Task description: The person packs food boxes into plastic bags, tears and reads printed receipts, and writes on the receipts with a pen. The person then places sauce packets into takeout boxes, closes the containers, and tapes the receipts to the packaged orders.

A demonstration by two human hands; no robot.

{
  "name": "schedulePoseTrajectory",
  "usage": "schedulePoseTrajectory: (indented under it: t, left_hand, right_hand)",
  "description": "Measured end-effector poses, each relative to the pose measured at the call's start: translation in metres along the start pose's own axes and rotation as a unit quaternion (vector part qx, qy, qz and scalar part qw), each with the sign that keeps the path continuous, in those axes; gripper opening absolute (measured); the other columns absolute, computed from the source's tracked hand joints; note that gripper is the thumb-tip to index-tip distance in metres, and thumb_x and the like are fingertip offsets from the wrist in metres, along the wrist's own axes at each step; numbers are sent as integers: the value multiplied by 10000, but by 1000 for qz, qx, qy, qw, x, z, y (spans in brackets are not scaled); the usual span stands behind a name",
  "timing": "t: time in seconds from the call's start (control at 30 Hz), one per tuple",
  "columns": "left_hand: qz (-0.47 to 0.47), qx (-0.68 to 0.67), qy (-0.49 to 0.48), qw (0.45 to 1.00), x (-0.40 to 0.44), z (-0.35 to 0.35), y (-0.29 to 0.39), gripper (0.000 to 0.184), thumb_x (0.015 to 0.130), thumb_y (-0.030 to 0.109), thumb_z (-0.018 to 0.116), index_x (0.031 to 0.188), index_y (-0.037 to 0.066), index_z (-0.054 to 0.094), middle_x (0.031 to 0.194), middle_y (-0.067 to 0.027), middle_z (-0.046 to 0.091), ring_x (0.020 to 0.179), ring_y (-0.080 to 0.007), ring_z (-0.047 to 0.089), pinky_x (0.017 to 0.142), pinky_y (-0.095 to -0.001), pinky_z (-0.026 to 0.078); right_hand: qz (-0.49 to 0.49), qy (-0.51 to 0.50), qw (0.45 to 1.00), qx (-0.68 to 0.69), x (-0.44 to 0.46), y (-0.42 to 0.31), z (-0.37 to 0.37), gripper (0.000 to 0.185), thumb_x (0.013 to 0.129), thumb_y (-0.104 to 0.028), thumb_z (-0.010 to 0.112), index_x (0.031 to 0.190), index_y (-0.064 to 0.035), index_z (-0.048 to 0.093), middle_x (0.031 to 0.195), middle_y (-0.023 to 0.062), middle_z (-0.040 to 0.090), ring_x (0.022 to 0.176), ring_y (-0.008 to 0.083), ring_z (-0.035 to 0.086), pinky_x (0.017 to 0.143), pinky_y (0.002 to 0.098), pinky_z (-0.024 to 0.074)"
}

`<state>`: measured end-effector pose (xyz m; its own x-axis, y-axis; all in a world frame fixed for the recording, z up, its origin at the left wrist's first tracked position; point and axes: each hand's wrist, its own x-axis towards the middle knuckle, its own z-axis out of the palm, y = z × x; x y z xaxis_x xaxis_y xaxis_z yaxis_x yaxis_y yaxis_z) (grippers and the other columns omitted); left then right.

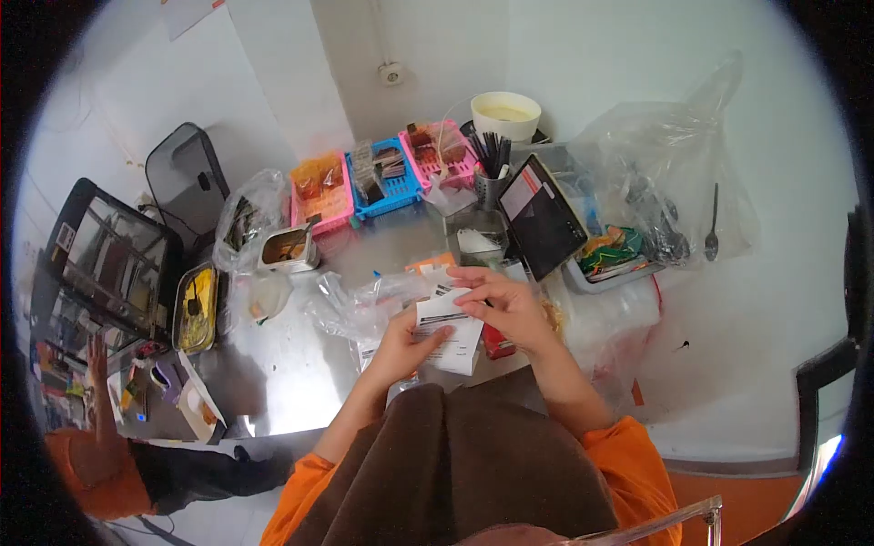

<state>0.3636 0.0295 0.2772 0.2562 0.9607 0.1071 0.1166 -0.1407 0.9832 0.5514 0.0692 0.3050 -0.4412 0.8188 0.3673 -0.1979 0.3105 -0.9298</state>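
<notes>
Near the middle of the view, my left hand [407, 344] grips a white printed paper [452, 350] by its left side, with the thumb on top. At the paper's upper right, my right hand [501, 305] has its fingers bent around the top edge. Behind the paper lies a crumpled clear plastic bag [369, 300], and an orange item [431, 262] shows above the hands. A red box [497, 343] sits just under my right hand.
Pink [320, 205] and blue baskets [387, 187], a cutlery cup [492, 188] and a tilted black tablet [543, 218] stand behind. A metal container [289, 248] and yellow tray [196, 309] are left. A person in orange [100, 473] is at far left.
</notes>
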Motion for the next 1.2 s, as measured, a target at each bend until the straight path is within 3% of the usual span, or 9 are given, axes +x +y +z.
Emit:
schedulePoseTrajectory:
  t: [0.07, 0.33, 0.53, 0.77, 0.87, 1.0, 1.03, 1.13, 1.2]
  left_hand:
    - [-3, 6, -1, 1000, -1, -1, -2, 250, 788, 78, 615, 1016, -16, 575, 976, -76, 586, 879, -105, 528, 742, -249, 437]
    - [-197, -27, -16, 980, -35, -8, -11, 207, 802, 162, 627, 923, -5, 639, 829, -43, 642, 736, -81, 563, 672, -228, 449]
    - [-233, -95, 38, 967, -63, -8, -23, 234, 804, 181, 628, 929, -16, 636, 850, -58, 643, 761, -81, 568, 679, -225, 447]
    - [-247, -73, 34, 966, -73, -1, -53, 252, 809, 208, 623, 907, -24, 635, 844, -46, 643, 799, -89, 561, 711, -236, 435]
    - [-247, -39, 6, 968, -86, -3, -84, 255, 814, 210, 615, 909, -26, 632, 832, -56, 646, 746, -92, 563, 690, -250, 442]
    - [-341, -36, -1, 939, -99, -19, -90, 253, 802, 226, 631, 881, -14, 642, 804, -19, 640, 765, -68, 541, 698, -244, 429]
    - [-327, -52, 19, 944, -100, -20, -88, 268, 799, 240, 635, 868, -20, 641, 782, -25, 638, 737, -72, 541, 678, -248, 432]
    - [-298, -54, 65, 951, -94, -26, -93, 319, 788, 282, 642, 831, -34, 638, 719, -43, 629, 657, -85, 539, 618, -262, 438]
    - [-309, -3, 77, 948, -84, -30, -131, 352, 781, 311, 646, 807, -40, 635, 681, -56, 621, 610, -98, 538, 578, -272, 439]
  right_hand:
    - [94, 14, 994, 56, 3, 8, 4, 145, 764, 5, 598, 903, 13, 638, 1158, 152, 518, 1029, 201, 509, 894, 309, 384]
    - [71, 135, 983, 101, 26, 53, 0, 148, 758, 4, 616, 903, 35, 630, 1033, 118, 595, 950, 163, 554, 848, 276, 427]
    - [89, 127, 979, 129, 44, 78, 9, 139, 763, -16, 622, 891, 38, 633, 916, 76, 606, 816, 123, 553, 734, 238, 436]
    - [215, 126, 968, 4, 32, 133, 14, 169, 794, -87, 604, 914, 29, 633, 838, 48, 621, 741, 89, 539, 673, 224, 430]
    - [229, 35, 971, 50, 21, 146, 31, 169, 798, -95, 599, 918, 17, 636, 852, 56, 626, 759, 109, 548, 695, 235, 434]
    - [195, -208, 958, -26, 31, 183, 64, 127, 801, -73, 583, 882, 21, 614, 960, 83, 609, 861, 127, 545, 764, 255, 430]
    - [135, -188, 970, -80, 37, 188, 72, 109, 790, -77, 597, 855, 11, 610, 995, 98, 594, 901, 149, 534, 785, 271, 419]
    - [149, -84, 977, -127, 64, 214, 76, 113, 783, -84, 607, 862, -3, 608, 1009, 105, 587, 918, 167, 531, 805, 273, 406]
    - [38, 20, 979, -201, 75, 227, 77, 149, 780, -147, 613, 851, -17, 608, 934, 130, 617, 800, 216, 572, 710, 296, 442]
